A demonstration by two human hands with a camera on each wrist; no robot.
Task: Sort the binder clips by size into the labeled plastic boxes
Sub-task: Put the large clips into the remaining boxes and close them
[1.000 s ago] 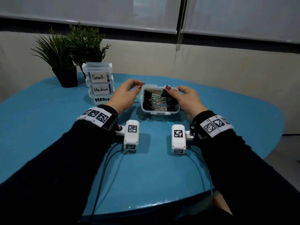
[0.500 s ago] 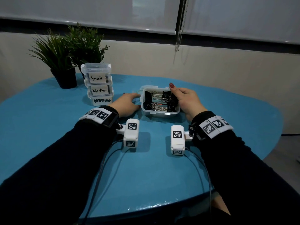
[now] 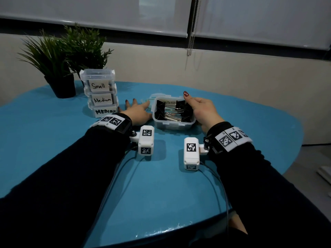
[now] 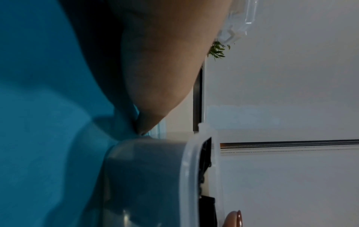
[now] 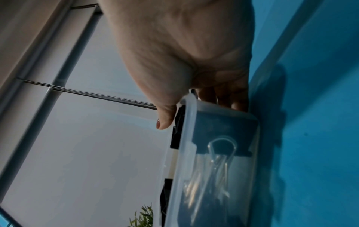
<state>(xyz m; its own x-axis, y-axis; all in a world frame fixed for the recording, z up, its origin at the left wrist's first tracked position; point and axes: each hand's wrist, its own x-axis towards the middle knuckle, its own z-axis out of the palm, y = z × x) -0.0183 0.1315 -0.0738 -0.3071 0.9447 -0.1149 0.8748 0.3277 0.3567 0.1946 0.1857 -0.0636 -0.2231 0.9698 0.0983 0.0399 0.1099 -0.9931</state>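
Here, right fingers (image 3: 192, 102) gripping box (image 3: 172, 123)

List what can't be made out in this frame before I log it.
- Head view: the lid beyond the open box is mostly hidden by the left hand.
- Head view: the right hand has its fingers behind the box wall.
- Head view: the stacked boxes show no contents behind their labels.

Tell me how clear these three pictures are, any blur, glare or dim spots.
Head view: dim but sharp, the labels on the stacked boxes readable, glare on the near edge of the table, lines bowed by the wide lens. Left wrist view: the left hand close and soft, the open box in shadow. Right wrist view: sharper, binder clips hazy through the plastic.
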